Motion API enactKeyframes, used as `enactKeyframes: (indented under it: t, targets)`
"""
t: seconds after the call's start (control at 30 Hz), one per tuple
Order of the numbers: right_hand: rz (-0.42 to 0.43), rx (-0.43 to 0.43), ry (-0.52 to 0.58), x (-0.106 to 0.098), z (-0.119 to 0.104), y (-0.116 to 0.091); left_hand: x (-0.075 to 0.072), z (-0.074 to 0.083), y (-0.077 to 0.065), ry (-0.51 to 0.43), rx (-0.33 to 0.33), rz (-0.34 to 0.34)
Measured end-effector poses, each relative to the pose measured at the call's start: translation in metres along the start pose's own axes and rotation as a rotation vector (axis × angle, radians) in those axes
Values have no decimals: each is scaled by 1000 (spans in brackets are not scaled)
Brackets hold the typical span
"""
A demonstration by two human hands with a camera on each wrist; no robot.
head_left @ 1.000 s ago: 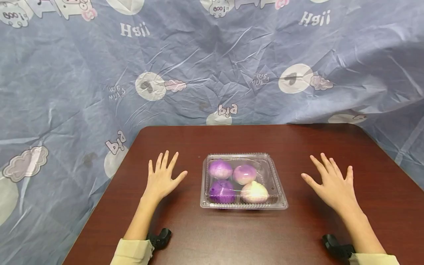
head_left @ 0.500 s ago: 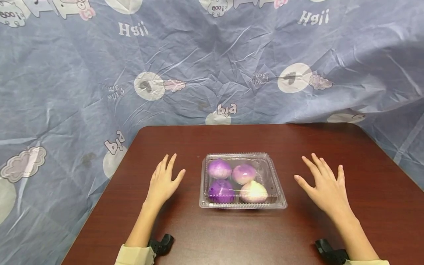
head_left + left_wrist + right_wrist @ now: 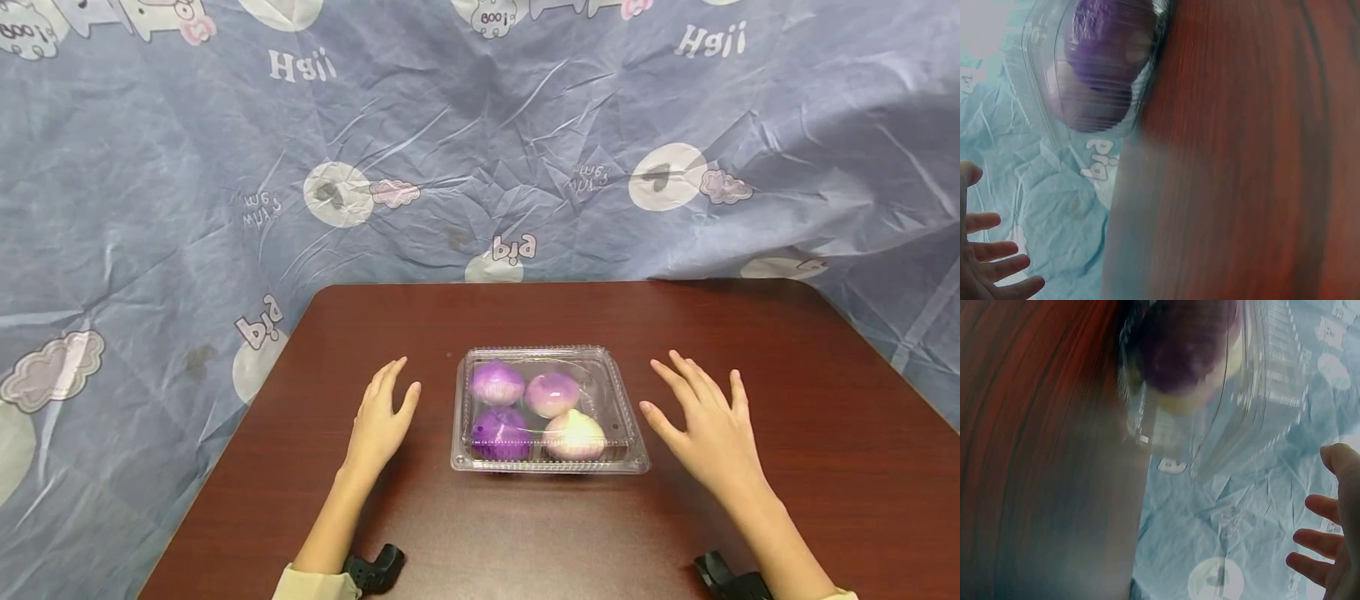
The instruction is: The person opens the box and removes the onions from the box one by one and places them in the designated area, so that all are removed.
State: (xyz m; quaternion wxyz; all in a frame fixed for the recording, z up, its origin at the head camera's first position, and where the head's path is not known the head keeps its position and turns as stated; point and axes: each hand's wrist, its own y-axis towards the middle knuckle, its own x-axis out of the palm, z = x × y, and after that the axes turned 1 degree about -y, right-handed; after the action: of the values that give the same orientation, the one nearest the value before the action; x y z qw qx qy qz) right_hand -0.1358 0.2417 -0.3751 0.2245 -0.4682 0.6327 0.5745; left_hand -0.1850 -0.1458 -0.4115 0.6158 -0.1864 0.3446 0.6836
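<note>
A clear plastic clamshell box (image 3: 630,433) with its lid down lies in the middle of the table. Inside it are several round, onion-shaped pieces: purple ones (image 3: 501,433) on the left, a pinkish-purple one (image 3: 552,394) behind, and a cream one with a pointed tip (image 3: 575,436) at front right. My left hand (image 3: 380,425) hovers to the left of the box, fingers extended and thumb toward it. On the other side, close to the box's right wall, is my right hand (image 3: 708,429), fingers spread. Neither hand holds anything, and a gap shows between each hand and the box.
The dark red-brown wooden table (image 3: 540,533) carries the box. Behind it hangs a wrinkled blue-grey cloth (image 3: 480,150) with printed cartoons, meeting the table's far edge. Black wrist devices (image 3: 377,569) sit at the cuffs of both pale sleeves (image 3: 318,585).
Both hands have moved inward toward the box, the right one farther to the left. The left hand has turned, its fingers coming closer together. The box has stayed in place.
</note>
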Motion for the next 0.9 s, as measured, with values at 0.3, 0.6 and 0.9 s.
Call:
enactKeyframes:
  t: [0.3,0.6,0.9]
  targets:
    - [65,-124,23,5,-21,1,10,4,-7,-247,24,8]
    - [152,-244,38,16,-42,-1,20,7,-14,-469,1,-51]
    - [157,-361,66,22,-65,-2,30,10,-20,-558,46,-169]
